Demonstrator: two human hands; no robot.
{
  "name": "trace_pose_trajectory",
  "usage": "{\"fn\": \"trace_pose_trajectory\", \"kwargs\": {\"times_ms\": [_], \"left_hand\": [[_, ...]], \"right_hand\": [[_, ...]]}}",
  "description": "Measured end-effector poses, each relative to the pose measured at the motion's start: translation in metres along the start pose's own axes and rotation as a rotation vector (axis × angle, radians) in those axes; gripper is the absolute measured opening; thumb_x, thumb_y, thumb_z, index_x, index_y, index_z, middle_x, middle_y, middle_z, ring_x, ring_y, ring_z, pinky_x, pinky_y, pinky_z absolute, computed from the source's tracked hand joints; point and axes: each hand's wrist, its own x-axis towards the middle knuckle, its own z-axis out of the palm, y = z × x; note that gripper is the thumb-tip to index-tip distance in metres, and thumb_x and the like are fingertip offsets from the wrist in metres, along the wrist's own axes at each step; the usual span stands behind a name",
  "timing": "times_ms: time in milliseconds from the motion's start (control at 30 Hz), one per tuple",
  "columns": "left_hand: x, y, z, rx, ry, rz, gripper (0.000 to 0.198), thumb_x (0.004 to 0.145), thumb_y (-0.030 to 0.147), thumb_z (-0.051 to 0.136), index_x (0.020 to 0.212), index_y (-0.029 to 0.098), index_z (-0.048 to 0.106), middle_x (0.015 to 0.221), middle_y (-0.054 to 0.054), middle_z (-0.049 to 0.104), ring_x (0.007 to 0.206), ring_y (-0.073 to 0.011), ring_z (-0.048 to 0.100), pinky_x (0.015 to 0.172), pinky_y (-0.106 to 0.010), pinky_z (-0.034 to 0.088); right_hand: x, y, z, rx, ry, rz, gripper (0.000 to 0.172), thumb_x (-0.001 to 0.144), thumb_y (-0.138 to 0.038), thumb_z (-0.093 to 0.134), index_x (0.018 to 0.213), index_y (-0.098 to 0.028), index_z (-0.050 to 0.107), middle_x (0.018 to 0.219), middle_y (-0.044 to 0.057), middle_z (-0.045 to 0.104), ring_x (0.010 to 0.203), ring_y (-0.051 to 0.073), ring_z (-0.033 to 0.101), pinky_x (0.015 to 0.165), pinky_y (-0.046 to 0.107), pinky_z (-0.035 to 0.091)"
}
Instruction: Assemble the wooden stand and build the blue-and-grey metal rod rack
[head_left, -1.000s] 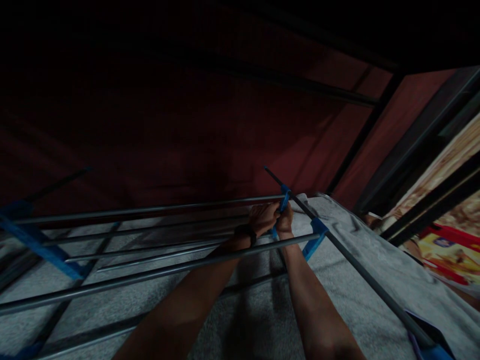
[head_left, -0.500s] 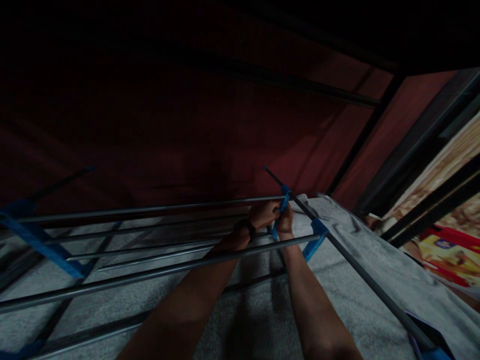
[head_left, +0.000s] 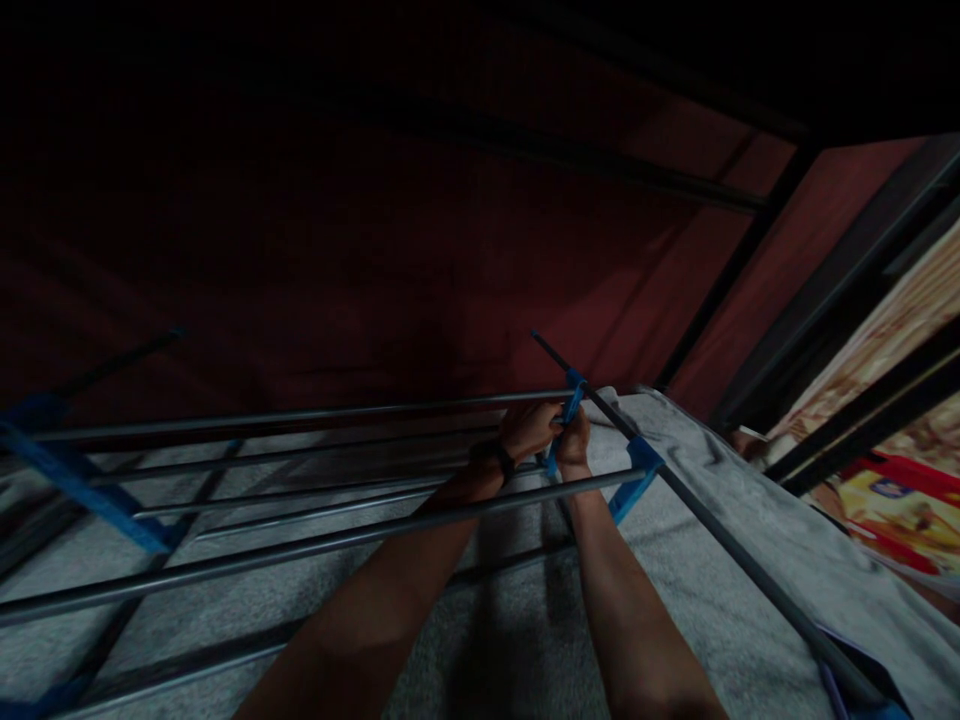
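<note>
A rack frame of grey metal tubes (head_left: 337,541) and blue plastic connectors lies across a grey blanket. At its right end, my right hand (head_left: 576,442) is wrapped around a blue bracket (head_left: 574,405), steadying it from the right. My left hand (head_left: 529,430), with a dark band at the wrist, is closed beside it, where a thin metal tube meets the bracket; the tube's end is hidden by the fingers. Both forearms pass beneath the front tube. Another blue bracket (head_left: 82,480) joins the tubes at the left end.
Behind the rack rises a dark red wall (head_left: 420,300) with dark bars. The grey blanket (head_left: 727,590) spreads underneath. At right lie a red and yellow package (head_left: 900,510) and a dark flat object (head_left: 862,665) under the long side tube (head_left: 750,565).
Both hands stay at the same bracket, with only a slight shift to the right in the picture. The rack's right end appears shifted a little as well.
</note>
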Motion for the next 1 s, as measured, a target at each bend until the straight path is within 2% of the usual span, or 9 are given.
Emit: {"fn": "trace_pose_trajectory", "kwargs": {"times_ms": [300, 533, 733, 1000], "left_hand": [[-0.0052, -0.0002, 0.0026, 0.021, -0.008, 0.03, 0.027, 0.093, 0.026, 0.055, 0.118, 0.027, 0.066, 0.115, -0.004, 0.073, 0.103, -0.0215, 0.067, 0.09, -0.032, 0.049], [-0.001, -0.0032, 0.0016, -0.048, -0.014, 0.036, 0.024, 0.092, 0.03, 0.057, 0.113, 0.027, 0.068, 0.115, -0.003, 0.074, 0.106, -0.022, 0.067, 0.088, -0.03, 0.049], [0.0015, -0.0025, 0.0029, -0.062, 0.016, 0.041, 0.021, 0.09, 0.029, 0.059, 0.108, 0.025, 0.07, 0.112, -0.004, 0.075, 0.101, -0.0241, 0.068, 0.086, -0.032, 0.051], [0.0031, -0.0019, 0.0039, -0.073, 0.026, 0.045, 0.019, 0.089, 0.025, 0.058, 0.106, 0.024, 0.068, 0.11, -0.005, 0.074, 0.1, -0.0226, 0.067, 0.085, -0.03, 0.051]], "right_hand": [[-0.0014, 0.0032, 0.0001, 0.037, 0.012, 0.008, 0.042, 0.076, -0.066, 0.05, 0.072, -0.023, 0.052, 0.068, -0.005, 0.051, 0.067, 0.013, 0.045, 0.063, 0.027, 0.04], [0.001, 0.0047, -0.0009, 0.017, -0.016, 0.014, 0.036, 0.084, -0.056, 0.046, 0.072, -0.023, 0.05, 0.068, -0.002, 0.053, 0.069, 0.014, 0.044, 0.067, 0.029, 0.041], [-0.0002, 0.0049, 0.0008, 0.008, -0.006, 0.047, 0.037, 0.083, -0.058, 0.044, 0.075, -0.022, 0.051, 0.075, -0.001, 0.057, 0.075, 0.015, 0.049, 0.075, 0.032, 0.044], [-0.003, 0.0016, 0.0014, -0.001, -0.023, 0.097, 0.032, 0.084, -0.054, 0.045, 0.08, -0.023, 0.049, 0.076, -0.001, 0.054, 0.078, 0.016, 0.045, 0.073, 0.031, 0.041]]}}
